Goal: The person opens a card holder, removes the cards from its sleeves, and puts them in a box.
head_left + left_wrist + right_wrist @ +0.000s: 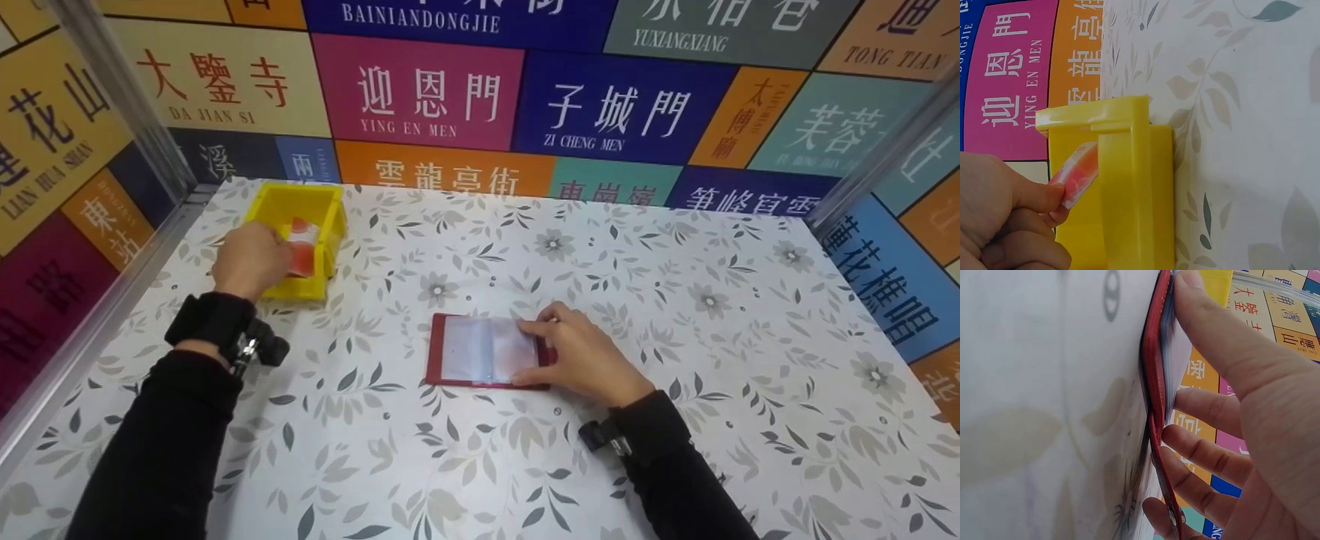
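Observation:
My left hand [251,259] is at the near left side of a yellow bin [330,225]. Between thumb and forefinger it pinches a red and white card [1079,171], partly inside the bin. In the head view a red and white card [302,251] shows beside those fingers. A red card holder [435,352] lies spread on the table, clear plastic sleeves [469,349] facing up. My right hand [589,356] rests on its right side, thumb and forefinger pressing the sleeves. In the right wrist view, other fingertips touch a red strap [1162,467] with a metal snap.
The table [420,465] has a white leaf and flower print. Colourful panels with Chinese characters [420,90] stand behind it and at both sides. A metal frame post [120,97] rises at the back left, near the yellow bin.

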A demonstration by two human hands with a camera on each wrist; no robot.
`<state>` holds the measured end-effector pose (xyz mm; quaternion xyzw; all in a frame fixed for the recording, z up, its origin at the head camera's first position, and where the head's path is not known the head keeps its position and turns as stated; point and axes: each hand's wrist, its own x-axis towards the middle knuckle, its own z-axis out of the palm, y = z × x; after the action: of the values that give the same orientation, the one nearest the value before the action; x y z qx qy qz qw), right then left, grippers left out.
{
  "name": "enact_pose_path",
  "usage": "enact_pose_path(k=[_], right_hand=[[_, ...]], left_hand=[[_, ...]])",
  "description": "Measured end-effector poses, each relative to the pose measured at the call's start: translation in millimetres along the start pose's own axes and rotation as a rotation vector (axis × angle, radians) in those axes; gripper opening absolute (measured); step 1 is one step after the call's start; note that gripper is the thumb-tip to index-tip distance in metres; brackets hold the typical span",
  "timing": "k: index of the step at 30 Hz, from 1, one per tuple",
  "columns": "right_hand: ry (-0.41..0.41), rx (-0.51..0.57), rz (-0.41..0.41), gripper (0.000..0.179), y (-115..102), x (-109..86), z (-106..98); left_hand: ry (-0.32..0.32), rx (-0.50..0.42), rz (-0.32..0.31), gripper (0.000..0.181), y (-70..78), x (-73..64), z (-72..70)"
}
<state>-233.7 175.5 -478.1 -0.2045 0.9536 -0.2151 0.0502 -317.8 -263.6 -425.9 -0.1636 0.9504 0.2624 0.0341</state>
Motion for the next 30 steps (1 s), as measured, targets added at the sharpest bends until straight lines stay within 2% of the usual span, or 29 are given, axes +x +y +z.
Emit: enact_pose_path(k=[9, 17, 25, 30], right_hand=[[-0.006, 0.007, 0.011, 0.087, -0.1, 0.8, 0.5], [-0.005, -0.002, 0.0, 0.088, 0.6, -0.1, -0.2], [-0.007, -0.008, 0.001, 0.089, 1.0, -0.4, -0.5], [-0.014, -0.001, 0.01, 0.089, 0.0, -0.6, -0.8]], left_hand=[[0.032, 0.032, 0.031, 0.031, -6.9, 3.9, 4.7], [0.025, 0.045, 0.042, 0.033, -14.5, 5.9, 4.9], [0.036, 0.069, 0.022, 0.027, -16.3, 8.1, 10.1], [0.065, 0.09, 0.029, 0.027, -16.7, 8.3, 13.2]])
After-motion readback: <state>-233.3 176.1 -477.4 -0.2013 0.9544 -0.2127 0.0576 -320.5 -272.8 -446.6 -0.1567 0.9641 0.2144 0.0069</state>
